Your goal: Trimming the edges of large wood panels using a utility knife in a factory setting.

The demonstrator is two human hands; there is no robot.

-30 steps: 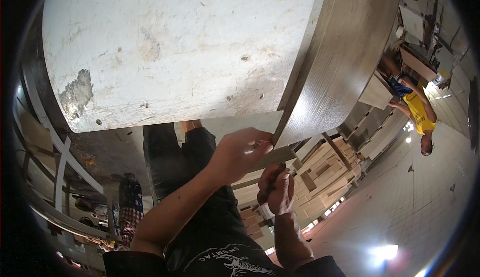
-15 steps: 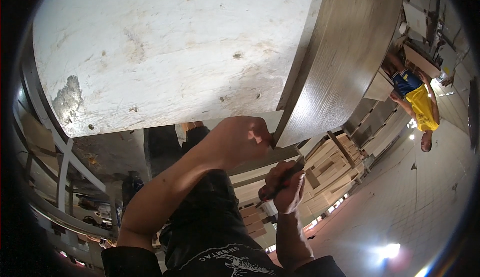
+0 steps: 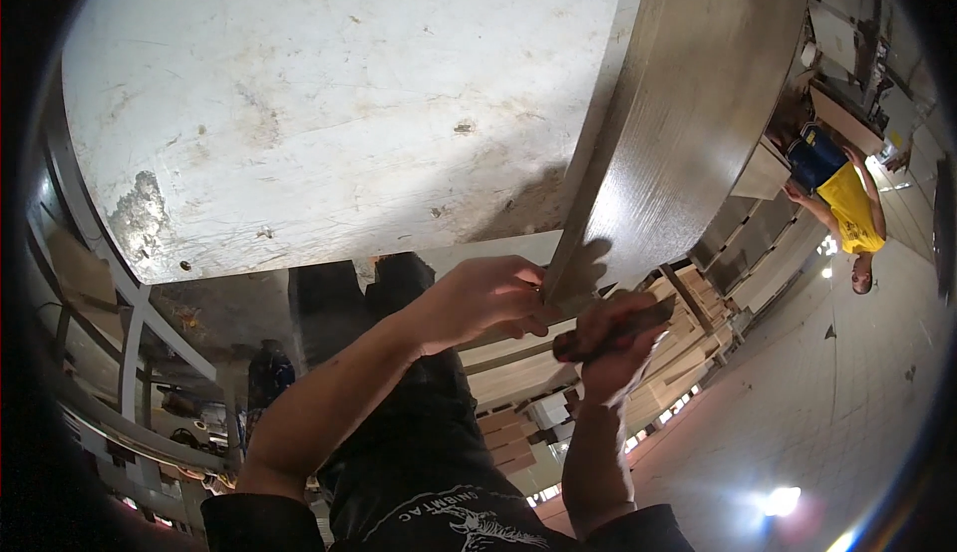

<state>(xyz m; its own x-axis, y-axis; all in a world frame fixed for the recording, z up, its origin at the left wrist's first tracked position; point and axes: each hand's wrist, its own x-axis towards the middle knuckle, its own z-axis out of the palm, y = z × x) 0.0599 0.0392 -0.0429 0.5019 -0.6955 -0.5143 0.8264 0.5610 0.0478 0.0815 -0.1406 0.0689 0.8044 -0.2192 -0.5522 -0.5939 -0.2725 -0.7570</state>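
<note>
At centre of frame: bare left hand [image 3: 478,301], fingers loosely curled, at the lower corner of a long brown wood-grain board [image 3: 688,103], upper right; grip or mere touch not clearly visible. Just right: bare right hand [image 3: 616,353], closed around a slim red-and-black hand tool [image 3: 568,348]. Upper left: scuffed flat white panel [image 3: 349,103], alongside the board.

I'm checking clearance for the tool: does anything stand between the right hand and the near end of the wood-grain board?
Nothing visible does. The right hand, holding a dark tool, is by the near end of the wood-grain board; the left hand is at that end's left corner, off to the side.
</note>
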